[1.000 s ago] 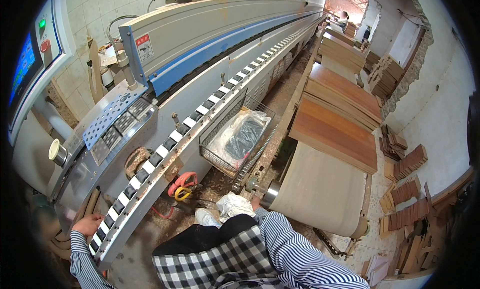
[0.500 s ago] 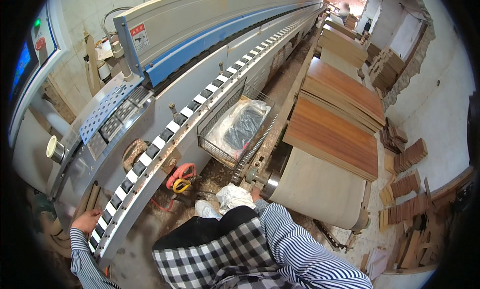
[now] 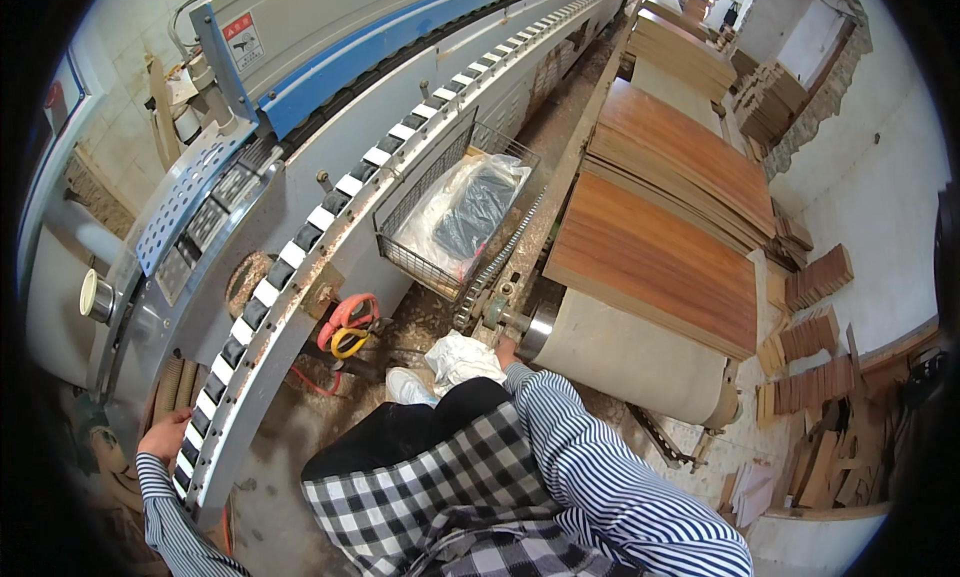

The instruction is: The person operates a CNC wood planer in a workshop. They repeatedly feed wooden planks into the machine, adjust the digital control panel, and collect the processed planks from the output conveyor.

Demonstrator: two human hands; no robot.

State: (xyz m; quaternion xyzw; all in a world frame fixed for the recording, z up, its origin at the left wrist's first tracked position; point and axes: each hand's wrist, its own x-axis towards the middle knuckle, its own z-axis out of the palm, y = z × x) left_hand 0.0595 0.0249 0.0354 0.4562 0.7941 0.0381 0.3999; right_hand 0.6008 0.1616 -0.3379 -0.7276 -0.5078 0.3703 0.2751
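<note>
At the near left, my left hand [image 3: 165,435] is against the outer edge of a curved roller rail [image 3: 262,369] with black and white rollers. Its fingers bend at that edge, and their tips are partly hidden. My right hand [image 3: 507,352] reaches down to the near corner of a belt conveyor [image 3: 630,362], beside its metal roller end [image 3: 538,327]. The right fingers are mostly hidden. Just left of that hand lies a crumpled white cloth or bag [image 3: 460,359], and I cannot tell whether they touch. Wood-faced boards [image 3: 655,262] lie stacked on the conveyor.
A wire basket [image 3: 420,267] with plastic-wrapped contents hangs between rail and conveyor. Below the rail are red- and yellow-handled tools [image 3: 348,325]. A long grey-blue machine [image 3: 350,67] runs along the left. Bundles of wood strips [image 3: 810,332] line the right wall.
My view has turned slightly, so most of the scene sits further left and higher. Both hands keep their places at the rail and the conveyor corner. The screen at the left edge has mostly gone out of view.
</note>
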